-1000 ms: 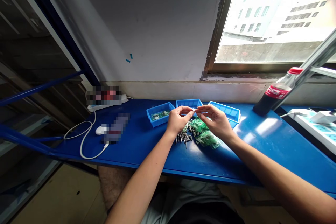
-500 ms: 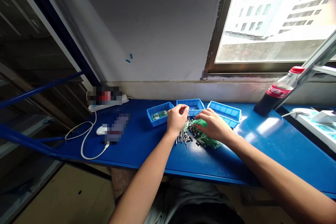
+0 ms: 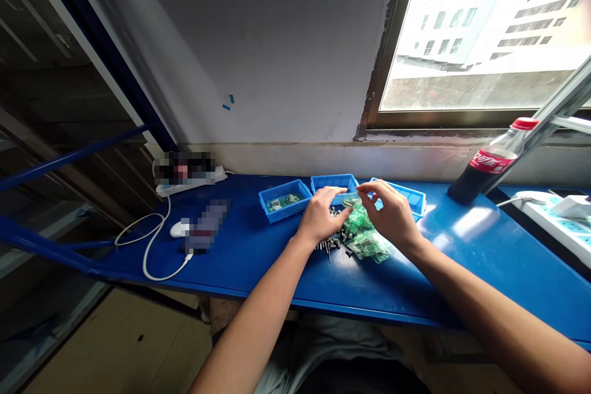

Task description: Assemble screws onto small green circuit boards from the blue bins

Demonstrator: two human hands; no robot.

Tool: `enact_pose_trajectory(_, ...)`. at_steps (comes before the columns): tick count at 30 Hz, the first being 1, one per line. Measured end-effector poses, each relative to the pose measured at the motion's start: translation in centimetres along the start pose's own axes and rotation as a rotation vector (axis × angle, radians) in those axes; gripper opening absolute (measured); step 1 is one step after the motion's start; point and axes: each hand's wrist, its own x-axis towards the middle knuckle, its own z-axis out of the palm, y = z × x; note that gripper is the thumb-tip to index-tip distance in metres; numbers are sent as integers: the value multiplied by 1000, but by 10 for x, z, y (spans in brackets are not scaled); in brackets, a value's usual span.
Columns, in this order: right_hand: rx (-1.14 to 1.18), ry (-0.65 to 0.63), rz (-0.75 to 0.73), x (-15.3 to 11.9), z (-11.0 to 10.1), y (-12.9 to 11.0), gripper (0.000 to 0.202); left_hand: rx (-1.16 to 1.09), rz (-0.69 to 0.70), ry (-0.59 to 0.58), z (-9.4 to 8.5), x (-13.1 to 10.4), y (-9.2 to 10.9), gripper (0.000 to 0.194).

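My left hand (image 3: 319, 217) hovers over the left side of a heap of small dark and silver metal parts (image 3: 329, 245). Its thumb and forefinger are spread, and I see nothing held between them. Close by on the right, my right hand (image 3: 391, 210) has thumb and forefinger pinched near its tips; whatever may be in the pinch is too small to make out. Below the hands lie crumpled green clear plastic bags (image 3: 372, 246) on the right of the heap. A left blue bin (image 3: 273, 217) contains a green bag and small metal pieces.
A middle blue bin (image 3: 353, 180) and a right blue bin (image 3: 419, 202) stand behind the hands. A cola bottle (image 3: 484, 166) leans by the window. Power strips (image 3: 572, 221) sit at the right, a phone (image 3: 205, 228) and white cable (image 3: 146, 258) at the left.
Both hands have lifted slightly off the heap. My left thumb and forefinger have spread apart. My right hand has moved right and up, away from the green bag, uncovering more of it.
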Motion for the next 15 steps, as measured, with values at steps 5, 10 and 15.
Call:
enact_pose_trajectory(5, 243, 78, 125, 2, 0, -6, 15, -182, -164, -3, 0, -1, -1, 31)
enact_pose_trajectory(10, 384, -25, 261, -1, 4, 3, 41, -397, -255, 29, 1, -1, -2, 39)
enact_pose_trajectory(15, 585, -123, 369, -3, 10, 10, 44, -385, -259, 5, -1, 0, 0, 45)
